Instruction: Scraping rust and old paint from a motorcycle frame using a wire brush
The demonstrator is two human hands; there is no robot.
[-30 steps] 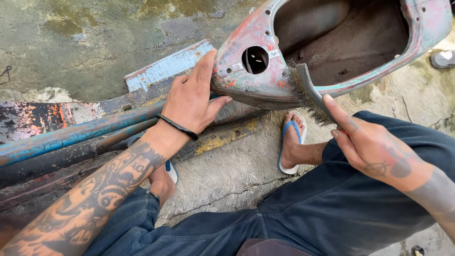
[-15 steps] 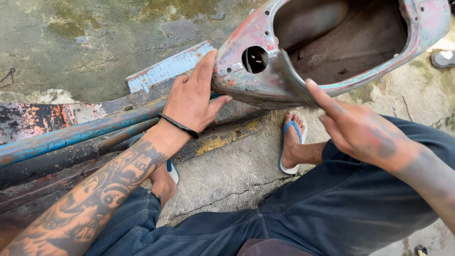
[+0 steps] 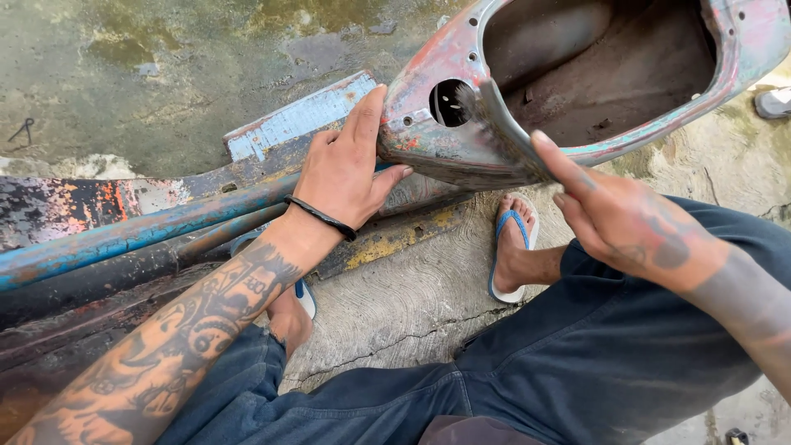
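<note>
concrete floor [image 3: 412,305] | rusty blue pipes [image 3: 124,239] | metal plate [image 3: 297,119]

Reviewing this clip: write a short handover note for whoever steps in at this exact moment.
Left hand: flat against the outer edge of the rusty metal shell, steadying it.
Right hand: gripping a wire brush, bristles at the shell's rim beside the round hole.
Shell rests on blue pipes over the concrete.
Done: some paint around the rim looks worn to bare metal.
Left: red paint and rust remain on most of the shell.
</note>
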